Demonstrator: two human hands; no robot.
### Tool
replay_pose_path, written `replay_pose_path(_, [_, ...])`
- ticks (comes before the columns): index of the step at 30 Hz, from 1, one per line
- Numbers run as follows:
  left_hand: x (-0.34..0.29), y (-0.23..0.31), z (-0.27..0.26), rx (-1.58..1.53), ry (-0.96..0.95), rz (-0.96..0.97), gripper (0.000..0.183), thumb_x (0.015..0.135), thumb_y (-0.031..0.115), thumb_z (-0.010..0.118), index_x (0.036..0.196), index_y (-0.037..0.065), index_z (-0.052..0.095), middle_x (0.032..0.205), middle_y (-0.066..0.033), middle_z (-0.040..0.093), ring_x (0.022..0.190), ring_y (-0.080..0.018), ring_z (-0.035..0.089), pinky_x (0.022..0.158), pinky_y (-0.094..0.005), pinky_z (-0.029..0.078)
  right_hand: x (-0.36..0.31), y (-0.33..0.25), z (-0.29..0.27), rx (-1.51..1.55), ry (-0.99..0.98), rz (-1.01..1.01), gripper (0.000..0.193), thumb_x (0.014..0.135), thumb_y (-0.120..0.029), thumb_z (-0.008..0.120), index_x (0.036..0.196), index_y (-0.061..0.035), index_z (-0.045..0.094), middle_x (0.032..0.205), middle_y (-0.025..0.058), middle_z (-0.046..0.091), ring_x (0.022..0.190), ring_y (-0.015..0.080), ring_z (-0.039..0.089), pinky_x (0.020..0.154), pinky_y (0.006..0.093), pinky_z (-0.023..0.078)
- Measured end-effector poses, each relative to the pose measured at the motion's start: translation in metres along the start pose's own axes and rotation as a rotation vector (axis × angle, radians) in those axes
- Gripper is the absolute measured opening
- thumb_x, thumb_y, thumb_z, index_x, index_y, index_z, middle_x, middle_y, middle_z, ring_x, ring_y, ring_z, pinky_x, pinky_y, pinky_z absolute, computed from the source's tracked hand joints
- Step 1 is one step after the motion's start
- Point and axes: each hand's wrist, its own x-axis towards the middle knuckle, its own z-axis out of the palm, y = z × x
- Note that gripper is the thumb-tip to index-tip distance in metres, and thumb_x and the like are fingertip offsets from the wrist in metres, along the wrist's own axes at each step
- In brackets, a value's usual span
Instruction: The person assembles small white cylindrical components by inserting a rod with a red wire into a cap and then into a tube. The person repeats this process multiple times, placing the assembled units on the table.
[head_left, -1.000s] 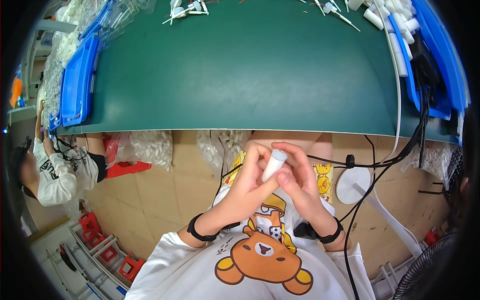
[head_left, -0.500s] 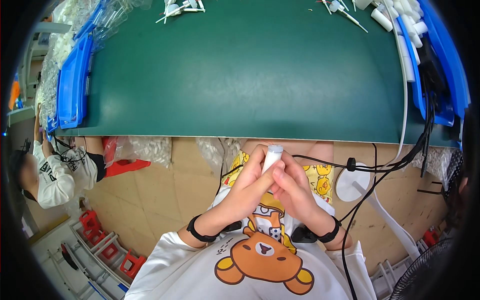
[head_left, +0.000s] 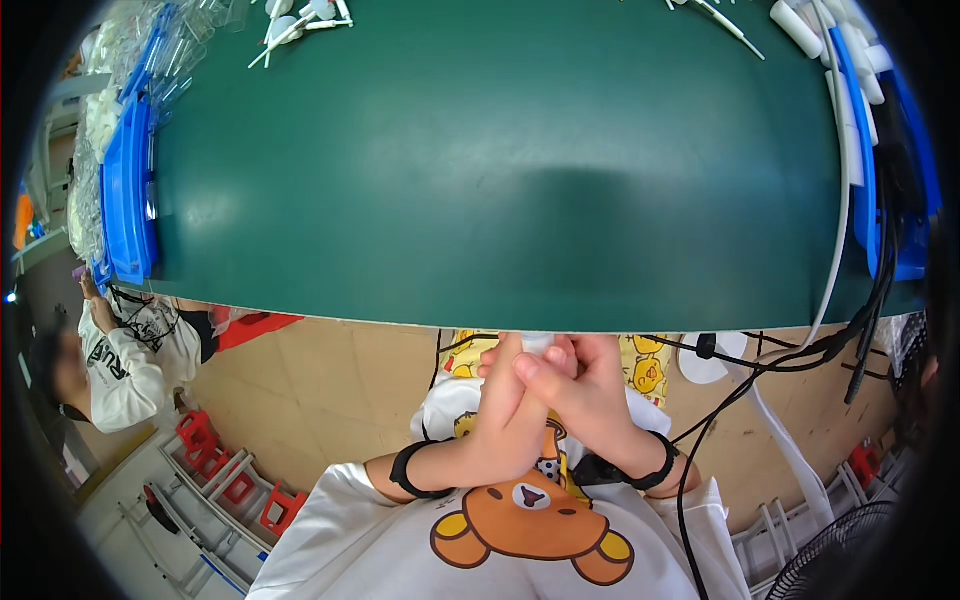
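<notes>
Just below the near edge of the table, both my hands are wrapped round a small white plastic tube (head_left: 537,342). Only its pale top end shows above my fingers; the rest is covered. My left hand (head_left: 507,400) closes on it from the left. From the other side my right hand (head_left: 588,385) presses in, its thumb lying across toward the left hand. Each wrist wears a black band.
A green table (head_left: 450,200) stretches ahead. Blue trays stand left (head_left: 128,200) and right (head_left: 868,200), near clear tubes (head_left: 180,60) and white cylinders (head_left: 797,30). Thin white parts (head_left: 300,22) lie far off. Black cables (head_left: 780,362) hang right; another person (head_left: 125,365) is left.
My hands have closed further over the tube, so less of it shows. The table edge now sits lower in the picture, and the hands are right against it in view.
</notes>
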Motion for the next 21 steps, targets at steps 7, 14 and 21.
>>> replay_pose_path(7, [-0.006,-0.010,0.007,-0.082,0.005,0.023,0.015,0.099,0.018,0.038,0.091,0.006,0.042,0.079,0.0013,0.044,0.069,-0.0072,0.040,0.061,-0.0232,0.035,-0.002,-0.018,-0.001,-0.016,-0.023,0.011,0.024,0.078,-0.002,0.067,0.099,0.0013,0.058,0.087,0.0033,0.062,0.079,0.0096,0.059,0.069,0.0254,0.049])
replay_pose_path(14, [-0.009,-0.013,0.019,-0.180,0.154,-0.048,0.017,0.100,0.020,0.039,0.090,0.007,0.045,0.082,0.0019,0.048,0.073,-0.0066,0.043,0.065,-0.0226,0.038,0.004,-0.036,-0.013,-0.280,-0.129,0.055,0.027,0.079,-0.004,0.069,0.104,0.0019,0.062,0.087,0.0029,0.064,0.078,0.0083,0.059,0.069,0.0227,0.048])
replay_pose_path(21, [-0.009,-0.011,0.018,-0.186,0.122,0.033,0.017,0.101,0.019,0.039,0.092,0.006,0.047,0.086,0.0008,0.049,0.078,-0.0073,0.044,0.072,-0.0222,0.038,0.003,-0.037,-0.011,-0.242,-0.085,0.113,0.021,0.077,-0.011,0.072,0.094,0.0002,0.065,0.076,-0.0034,0.058,0.066,0.0031,0.049,0.056,0.0205,0.038])
